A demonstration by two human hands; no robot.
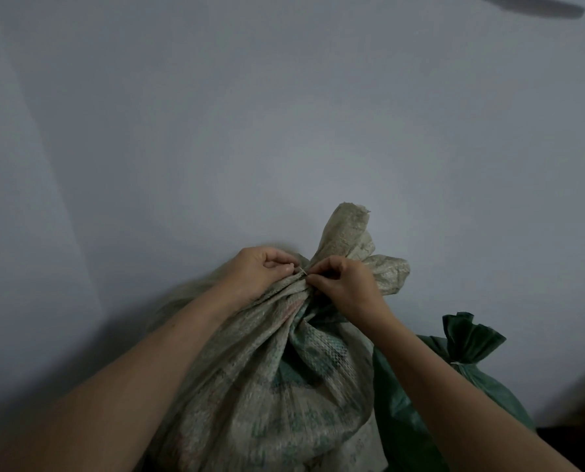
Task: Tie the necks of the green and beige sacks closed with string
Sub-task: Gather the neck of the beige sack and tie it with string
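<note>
The beige sack (267, 379) stands low in the middle of the head view, full and creased, with faded green print on its woven cloth. Its neck is gathered into a tight bunch, and the loose top of the cloth fans upward and to the right above that bunch. Both bare forearms reach in from the bottom corners and meet at the neck.

The left hand (260, 272) rests on the left side of the bunch with its fingers (281, 264) curled in and pressed together, thumb against forefinger, pinching a short pale piece of string (302, 269). The right hand (344, 284) sits on the right side of the neck, its fingers (321, 267) also bent and closed to a pinch at the other end of that same short stretch (only a small length of string shows between the two hands). The fingertips of both hands nearly touch each other over the gathered cloth.

The green sack (468, 379) stands just beside the beige one on the right, partly behind the right forearm. Its neck is bunched too, and a thin pale tie (457, 363) runs around it below the flared top.

Behind both sacks is a plain pale wall (284, 114).
</note>
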